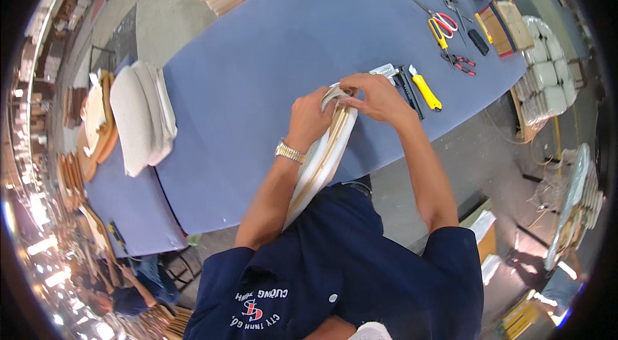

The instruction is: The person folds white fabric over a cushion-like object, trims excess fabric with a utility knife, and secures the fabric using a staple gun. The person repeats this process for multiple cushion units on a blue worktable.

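**Two hands at the far end of a long pad**

In the head view, a long, thin pad [322,156] is in front of the person, right by the body. Its near end is against the dark shirt [347,256]. Its far end is over the blue surface [238,82]. I can't tell if the pad touches the surface below.

The fingers of both hands are at the far end, so nearly all of the pad lies back from them, toward the body and a bit to the left. Its long way runs from the belly out to the hands. The left hand [311,118] is nearer to the long middle part, with its wrist and gold watch [290,152] just beside it. The right hand [381,99] comes in from the other side and reaches only the tip.

The pad points away from the person and leans a little to the right. A thin edge, with white and tan stripes, faces up.

The left fingers are pinched on pale cloth [331,96] at the tip. The right thumb and fingers are at the tip too, but I can't tell how tightly they close. A yellow knife [425,91] lies just past the right hand.
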Tool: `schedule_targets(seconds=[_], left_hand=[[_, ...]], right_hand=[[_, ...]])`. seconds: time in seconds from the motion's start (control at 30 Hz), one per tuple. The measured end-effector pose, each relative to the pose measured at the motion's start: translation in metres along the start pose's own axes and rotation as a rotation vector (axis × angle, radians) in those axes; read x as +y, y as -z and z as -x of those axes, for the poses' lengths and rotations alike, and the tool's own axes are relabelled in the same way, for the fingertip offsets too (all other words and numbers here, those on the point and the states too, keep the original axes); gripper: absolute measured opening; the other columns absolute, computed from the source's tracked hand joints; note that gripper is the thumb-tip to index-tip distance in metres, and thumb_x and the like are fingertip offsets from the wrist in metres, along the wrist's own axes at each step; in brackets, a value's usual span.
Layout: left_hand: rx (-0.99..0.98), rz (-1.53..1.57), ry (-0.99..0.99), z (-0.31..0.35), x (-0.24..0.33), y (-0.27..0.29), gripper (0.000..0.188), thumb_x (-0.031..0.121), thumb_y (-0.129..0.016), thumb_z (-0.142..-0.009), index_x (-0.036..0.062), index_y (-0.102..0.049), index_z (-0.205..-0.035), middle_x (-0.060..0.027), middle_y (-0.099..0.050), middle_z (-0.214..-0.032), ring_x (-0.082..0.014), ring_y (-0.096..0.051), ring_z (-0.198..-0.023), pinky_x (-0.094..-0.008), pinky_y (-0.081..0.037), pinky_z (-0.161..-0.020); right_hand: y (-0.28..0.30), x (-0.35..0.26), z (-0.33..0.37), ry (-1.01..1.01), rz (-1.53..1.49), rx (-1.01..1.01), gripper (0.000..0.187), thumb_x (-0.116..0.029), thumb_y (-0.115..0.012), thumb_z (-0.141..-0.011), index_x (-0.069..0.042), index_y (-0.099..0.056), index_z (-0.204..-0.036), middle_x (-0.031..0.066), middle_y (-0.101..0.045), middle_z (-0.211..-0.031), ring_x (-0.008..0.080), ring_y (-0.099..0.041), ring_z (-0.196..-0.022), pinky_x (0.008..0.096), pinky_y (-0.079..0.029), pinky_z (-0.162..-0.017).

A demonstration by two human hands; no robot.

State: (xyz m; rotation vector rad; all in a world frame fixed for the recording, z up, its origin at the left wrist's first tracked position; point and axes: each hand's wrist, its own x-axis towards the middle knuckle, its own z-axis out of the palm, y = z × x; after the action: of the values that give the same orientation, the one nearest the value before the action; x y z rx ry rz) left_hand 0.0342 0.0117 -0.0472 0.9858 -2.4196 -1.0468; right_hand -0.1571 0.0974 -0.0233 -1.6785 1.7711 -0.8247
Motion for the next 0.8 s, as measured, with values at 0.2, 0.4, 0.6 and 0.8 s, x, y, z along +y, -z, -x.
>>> schedule_targets(seconds=[0.2, 0.4, 0.6, 0.8], left_hand=[[-0.023, 0.094, -0.008, -0.003, 0.009, -0.028, 0.029, 0.026, -0.071, -0.090, 0.0100, -0.073, -0.115, -0.0183, -0.075, -0.094, -0.0420, -0.071, -0.088, -0.0499, -0.056, -0.079], [-0.149, -0.075, 0.117, -0.007, 0.010, -0.038, 0.035, 0.034, -0.075, -0.085, 0.0138, -0.073, -0.114, -0.0187, -0.076, -0.092, -0.0405, -0.073, -0.086, -0.0504, -0.057, -0.075], [-0.178, -0.094, 0.114, -0.006, 0.013, -0.053, 0.027, 0.030, -0.073, -0.086, 0.0128, -0.072, -0.106, -0.0173, -0.075, -0.086, -0.0397, -0.072, -0.080, -0.0513, -0.056, -0.069], [-0.156, -0.122, 0.096, -0.001, 0.012, -0.057, 0.027, 0.032, -0.074, -0.086, 0.0125, -0.072, -0.105, -0.0165, -0.075, -0.086, -0.0396, -0.073, -0.081, -0.0509, -0.056, -0.069]], right_hand=[[0.013, 0.013, -0.001, -0.048, 0.246, -0.149, 0.017, -0.017, -0.072, -0.089, -0.003, -0.073, -0.097, 0.0183, -0.072, -0.095, 0.0399, -0.068, -0.092, 0.0487, -0.053, -0.082], [0.005, 0.016, 0.014, -0.065, 0.313, -0.120, 0.011, -0.012, -0.068, -0.090, -0.002, -0.070, -0.093, 0.0172, -0.071, -0.092, 0.0392, -0.068, -0.093, 0.0499, -0.052, -0.082], [-0.008, 0.031, 0.036, -0.092, 0.315, -0.028, 0.010, -0.012, -0.067, -0.090, -0.002, -0.069, -0.094, 0.0153, -0.071, -0.093, 0.0375, -0.068, -0.093, 0.0475, -0.053, -0.083], [-0.014, 0.029, 0.050, -0.152, 0.209, 0.078, 0.018, -0.003, -0.074, -0.086, -0.002, -0.072, -0.104, 0.0121, -0.074, -0.101, 0.0281, -0.071, -0.099, 0.0377, -0.057, -0.084]])
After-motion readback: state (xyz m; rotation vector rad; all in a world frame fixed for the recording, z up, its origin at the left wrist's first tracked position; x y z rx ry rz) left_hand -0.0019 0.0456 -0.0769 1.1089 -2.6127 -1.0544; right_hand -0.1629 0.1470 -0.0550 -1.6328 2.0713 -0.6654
